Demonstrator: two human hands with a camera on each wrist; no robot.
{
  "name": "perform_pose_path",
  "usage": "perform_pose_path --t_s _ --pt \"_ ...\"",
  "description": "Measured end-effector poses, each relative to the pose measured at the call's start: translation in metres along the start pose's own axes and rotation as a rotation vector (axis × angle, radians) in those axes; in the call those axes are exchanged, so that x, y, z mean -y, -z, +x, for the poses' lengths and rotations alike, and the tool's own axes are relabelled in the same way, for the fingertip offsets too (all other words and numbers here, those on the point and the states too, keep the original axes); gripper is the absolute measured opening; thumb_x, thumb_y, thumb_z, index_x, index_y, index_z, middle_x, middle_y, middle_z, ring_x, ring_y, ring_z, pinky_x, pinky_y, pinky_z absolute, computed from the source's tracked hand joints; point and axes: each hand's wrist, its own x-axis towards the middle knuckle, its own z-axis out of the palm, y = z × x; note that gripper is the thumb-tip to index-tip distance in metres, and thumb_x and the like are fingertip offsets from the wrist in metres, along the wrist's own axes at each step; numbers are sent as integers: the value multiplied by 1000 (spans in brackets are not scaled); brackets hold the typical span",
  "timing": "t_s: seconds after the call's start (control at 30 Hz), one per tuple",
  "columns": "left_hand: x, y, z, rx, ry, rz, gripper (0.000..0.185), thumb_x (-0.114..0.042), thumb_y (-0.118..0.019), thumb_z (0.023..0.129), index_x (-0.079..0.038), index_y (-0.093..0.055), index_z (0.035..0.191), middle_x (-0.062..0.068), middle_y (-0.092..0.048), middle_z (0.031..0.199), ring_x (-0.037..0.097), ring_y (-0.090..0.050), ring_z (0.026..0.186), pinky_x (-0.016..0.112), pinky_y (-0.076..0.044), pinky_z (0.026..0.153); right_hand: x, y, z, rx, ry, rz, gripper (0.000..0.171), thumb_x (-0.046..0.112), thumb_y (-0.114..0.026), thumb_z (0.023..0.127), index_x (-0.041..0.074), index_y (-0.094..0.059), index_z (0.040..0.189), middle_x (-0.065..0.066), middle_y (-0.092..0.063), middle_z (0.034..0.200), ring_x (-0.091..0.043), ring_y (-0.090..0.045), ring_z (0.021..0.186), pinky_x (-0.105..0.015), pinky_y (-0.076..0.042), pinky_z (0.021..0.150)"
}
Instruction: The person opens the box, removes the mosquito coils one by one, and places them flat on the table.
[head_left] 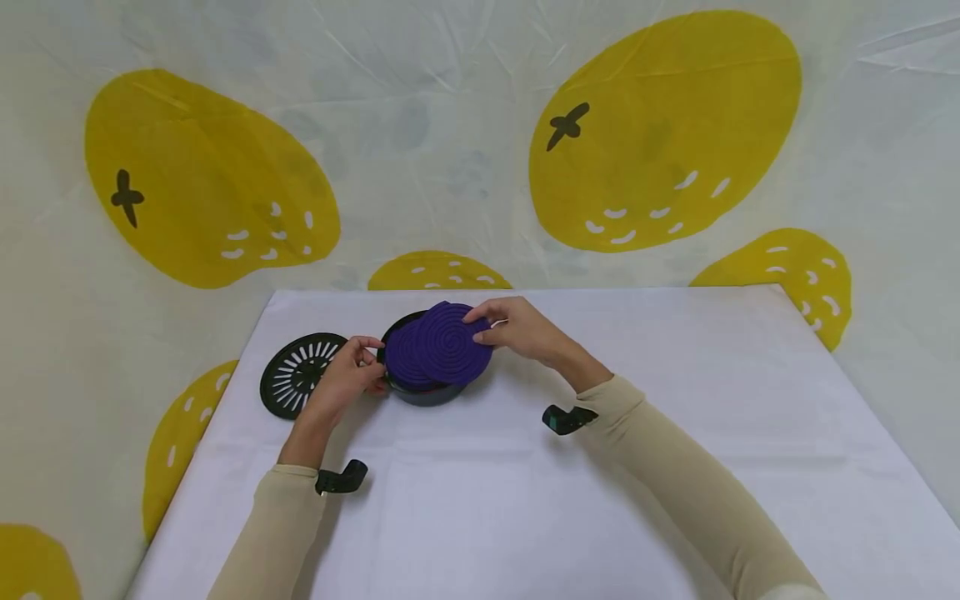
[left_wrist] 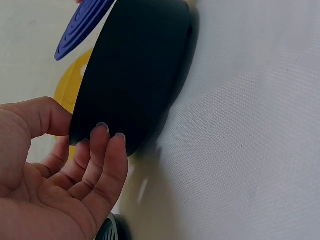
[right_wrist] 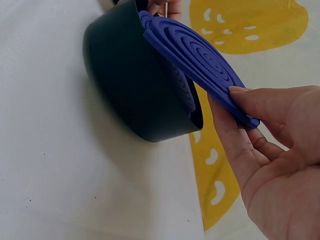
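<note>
The right hand (head_left: 517, 327) pinches a purple spiral coil (head_left: 448, 342) tilted over the dark round tin (head_left: 427, 392). At the tin's nine o'clock, the left hand (head_left: 347, 375) grips its wall.

No readable text, label, brand or number shows on anything in view

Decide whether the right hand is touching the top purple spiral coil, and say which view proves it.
Touching. The right wrist view shows the right hand pinching the rim of the top purple coil, thumb above and fingers beneath, no gap.
</note>
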Motion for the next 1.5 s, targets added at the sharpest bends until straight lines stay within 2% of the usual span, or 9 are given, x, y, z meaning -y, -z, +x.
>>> perform_pose_path --t_s 0.33,0.47,0.73,0.97,1.27,1.5 --pt "-2 1 -2 4 0 -14 49 0 -61 93 -1 -44 139 8 -51 94 21 -67 74 37 -61 71 -2 5 -8 -40 12 16 29 2 -71 92 8 -71 120 -12 -57 119 -23 -52 103 -34 -60 84" --pt "-1 1 -2 2 3 -14 48 1 -60 93 -1 -45 138 8 -51 93 21 -67 72 35 -61 70 -4 8 -9 -51 17 29 29 0 -70 92 6 -70 120 -16 -58 114 -24 -57 100 -35 -60 83" --pt "0 -1 -1 -12 9 -9 47 3 -60 93 -1 -45 137 8 -51 92 19 -67 71 33 -60 68 -9 14 -12 -75 12 66 29 0 -70 92 5 -68 121 -14 -61 107 -21 -66 92 -35 -61 79" --pt "-1 -2 -1 -10 -1 -40 48 6 -60 91 1 -44 136 6 -49 89 18 -66 68 33 -61 66 -14 22 -16 -103 -13 70 29 2 -69 93 5 -67 123 -15 -61 112 -21 -65 93 -35 -61 82" --pt "-1 -2 -1 -7 -8 -37 48 6 -59 91 1 -44 136 7 -50 89 18 -66 68 33 -61 66 -21 30 -16 -187 -42 67 31 4 -70 93 7 -67 124 -16 -62 118 -22 -63 95 -32 -60 80" --pt "-2 -2 -2 -8 -1 -31 48 4 -59 91 0 -45 136 7 -51 90 18 -66 69 33 -61 67 -20 35 -17 -222 -53 65 32 5 -70 94 6 -67 126 -19 -63 118 -26 -62 97 -38 -60 84"
